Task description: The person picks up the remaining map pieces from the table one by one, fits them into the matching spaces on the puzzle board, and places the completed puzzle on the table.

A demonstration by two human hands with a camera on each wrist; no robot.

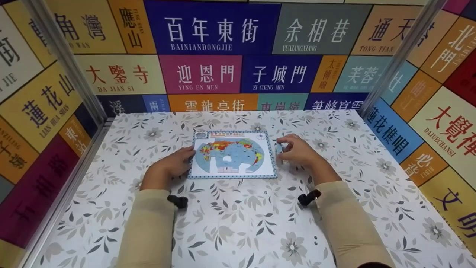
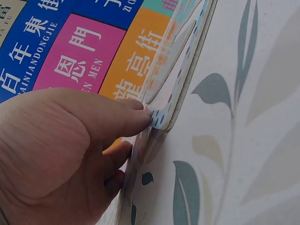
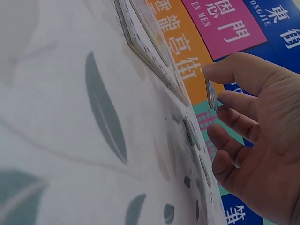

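Observation:
A world map jigsaw puzzle with a blue dotted border lies on the table, white gaps showing in the lower part of its map. My left hand holds the puzzle's left edge. In the left wrist view the thumb lies on the corner of the border, with the other fingers bent beside it. Just off the right edge, my right hand pinches a small, thin puzzle piece between thumb and fingertips, held edge-on in the right wrist view. The remaining fingers are loosely bent.
The table has a white cloth with grey leaves and flowers. Panels with colourful street signs stand behind and on both sides, joined by metal posts. A small black device sits at each wrist.

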